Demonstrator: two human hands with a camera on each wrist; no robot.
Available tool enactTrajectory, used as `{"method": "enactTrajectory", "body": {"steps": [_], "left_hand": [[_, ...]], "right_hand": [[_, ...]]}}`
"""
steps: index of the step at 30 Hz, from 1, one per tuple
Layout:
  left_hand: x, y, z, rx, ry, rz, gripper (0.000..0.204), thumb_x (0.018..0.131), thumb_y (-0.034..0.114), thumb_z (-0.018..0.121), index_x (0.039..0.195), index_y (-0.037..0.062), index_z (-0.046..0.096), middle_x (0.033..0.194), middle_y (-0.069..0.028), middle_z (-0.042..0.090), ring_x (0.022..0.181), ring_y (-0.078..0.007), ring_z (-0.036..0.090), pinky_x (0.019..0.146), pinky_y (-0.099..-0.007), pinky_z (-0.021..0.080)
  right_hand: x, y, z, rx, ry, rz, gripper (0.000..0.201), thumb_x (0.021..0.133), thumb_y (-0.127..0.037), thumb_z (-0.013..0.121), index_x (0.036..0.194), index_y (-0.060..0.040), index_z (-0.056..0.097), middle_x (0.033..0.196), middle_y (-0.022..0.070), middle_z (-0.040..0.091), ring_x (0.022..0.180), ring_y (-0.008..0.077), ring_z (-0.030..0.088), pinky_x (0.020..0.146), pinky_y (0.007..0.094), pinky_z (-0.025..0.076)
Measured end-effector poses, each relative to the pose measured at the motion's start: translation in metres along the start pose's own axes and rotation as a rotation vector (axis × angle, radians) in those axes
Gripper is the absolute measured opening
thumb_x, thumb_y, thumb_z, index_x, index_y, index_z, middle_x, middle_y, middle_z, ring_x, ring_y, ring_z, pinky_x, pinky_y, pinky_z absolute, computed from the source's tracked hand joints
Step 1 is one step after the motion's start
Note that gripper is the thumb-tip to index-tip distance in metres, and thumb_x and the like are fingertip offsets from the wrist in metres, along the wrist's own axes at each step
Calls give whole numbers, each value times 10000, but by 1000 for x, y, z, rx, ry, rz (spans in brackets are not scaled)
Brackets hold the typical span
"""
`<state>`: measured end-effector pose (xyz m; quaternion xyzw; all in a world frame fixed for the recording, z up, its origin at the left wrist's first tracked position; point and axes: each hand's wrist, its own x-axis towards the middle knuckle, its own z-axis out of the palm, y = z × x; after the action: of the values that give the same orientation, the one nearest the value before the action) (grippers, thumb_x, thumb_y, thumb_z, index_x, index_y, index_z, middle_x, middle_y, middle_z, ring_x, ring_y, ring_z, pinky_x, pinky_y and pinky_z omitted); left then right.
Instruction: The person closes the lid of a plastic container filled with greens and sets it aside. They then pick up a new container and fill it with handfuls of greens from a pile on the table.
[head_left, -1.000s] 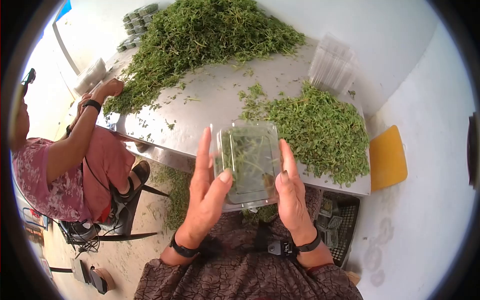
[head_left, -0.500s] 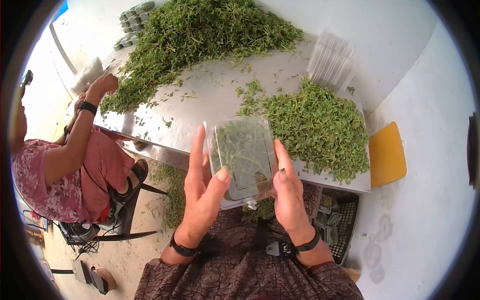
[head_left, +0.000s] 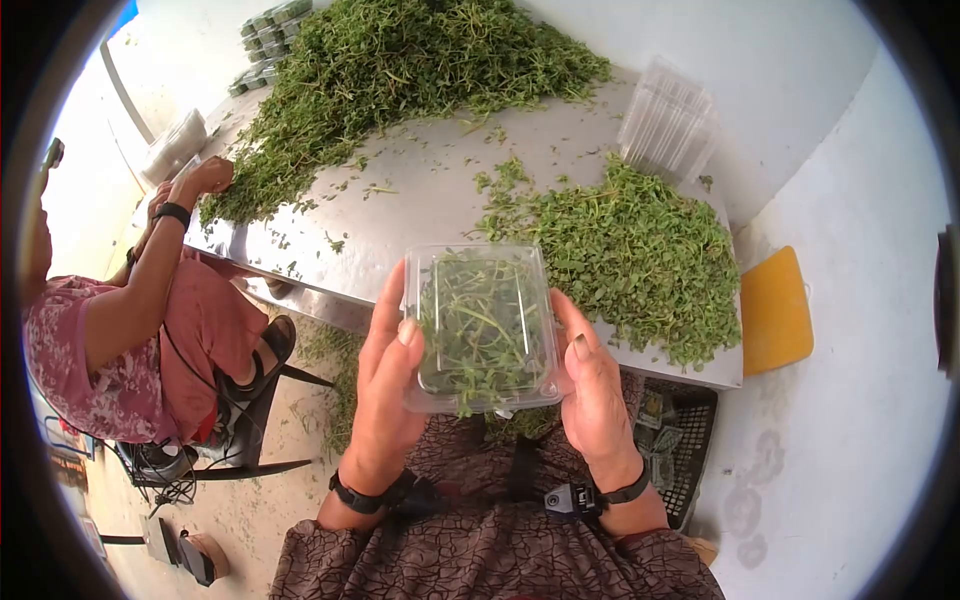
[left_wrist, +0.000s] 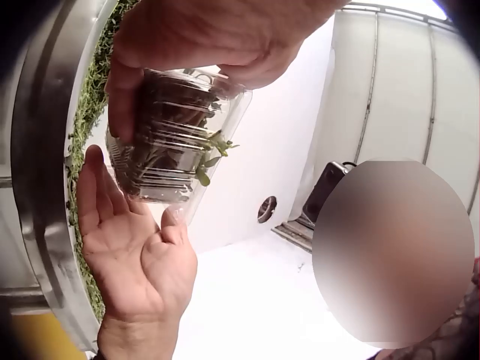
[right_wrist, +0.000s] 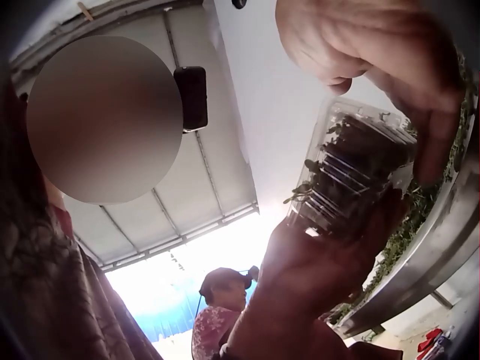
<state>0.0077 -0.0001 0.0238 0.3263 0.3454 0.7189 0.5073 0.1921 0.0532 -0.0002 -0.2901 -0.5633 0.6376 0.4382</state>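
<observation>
Raised over the lap, a clear plastic clamshell box holds green leafy sprigs, with a few leaves poking out at its near edge. My left hand grips its left side, thumb up along the lid's edge. On the other side my right hand holds the box with the fingers along its wall and the thumb beside the rim. In the left wrist view, the left fingers wrap over the ribbed box, and a sprig hangs out at its rim. The right wrist view shows the box between both hands.
A metal table bears a large heap of greens and a smaller pile. Nested empty boxes stand behind the pile. A black crate sits below at right, near a yellow board. Another person sits at left.
The box has tipped so its lid faces me more squarely, and it sits slightly lower. Both hands have come down a little with it. Sprigs now show at its near edge.
</observation>
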Motion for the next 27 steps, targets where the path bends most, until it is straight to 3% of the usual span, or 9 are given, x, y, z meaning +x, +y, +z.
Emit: {"method": "enactTrajectory", "body": {"steps": [10,12,14,16,18,20,24,26,27], "left_hand": [[-6,0,1,586,-42,166,697,1004,421,365,1532,41,112,1536,-177,250,1413,-258,272,1140,-390,248],[-4,-1,2,553,-51,208,666,1015,412,312,1534,54,97,1556,-190,212,1431,-260,240,1146,-407,240],[1,-5,1,451,151,348,822,967,645,234,1540,77,80,1575,-160,178,1448,-269,195,1174,-419,136],[-2,-5,17,637,31,319,902,922,720,209,1537,72,90,1593,-136,134,1461,-295,161,1181,-432,98],[-1,-10,12,613,-135,285,918,916,730,173,1535,59,79,1600,-129,106,1467,-308,133,1182,-429,93],[8,-9,14,306,16,314,937,907,741,132,1535,49,73,1605,-122,81,1472,-313,97,1183,-424,78],[4,-5,21,730,-70,208,975,881,779,151,1535,57,93,1604,-123,81,1468,-311,119,1178,-462,89],[8,-11,19,580,-47,259,956,893,763,155,1535,56,97,1602,-125,92,1469,-309,118,1179,-459,89],[10,-15,16,432,-20,306,936,906,746,159,1534,55,101,1600,-128,104,1469,-307,117,1180,-456,89]], "right_hand": [[0,-13,11,163,19,7,645,976,-276,478,1471,66,244,869,-28,459,715,42,351,658,212,311],[-1,-15,8,226,103,11,645,928,-210,451,1457,90,236,1412,156,435,1295,218,436,1078,355,344],[-1,-17,11,249,136,-13,647,922,-218,450,1454,87,243,1410,151,437,1284,216,445,1068,353,356],[-3,-19,18,68,123,-85,611,970,-226,469,1464,64,257,946,-18,507,752,48,387,683,204,334],[-4,-18,20,148,170,-40,607,976,-223,470,1468,59,253,978,-9,512,771,57,395,692,207,355],[0,-13,9,322,178,-46,607,983,-211,473,1481,43,236,1044,-1,512,772,62,393,696,223,366],[-10,-14,19,88,160,-56,601,996,-259,438,1473,53,246,1093,16,518,804,60,393,752,240,379],[-7,-12,14,109,198,-41,602,995,-266,440,1470,54,254,1078,19,522,802,60,394,740,238,380],[-6,-15,9,167,194,-64,631,974,-282,453,1459,72,261,1247,77,475,1047,128,411,904,290,359]]}}
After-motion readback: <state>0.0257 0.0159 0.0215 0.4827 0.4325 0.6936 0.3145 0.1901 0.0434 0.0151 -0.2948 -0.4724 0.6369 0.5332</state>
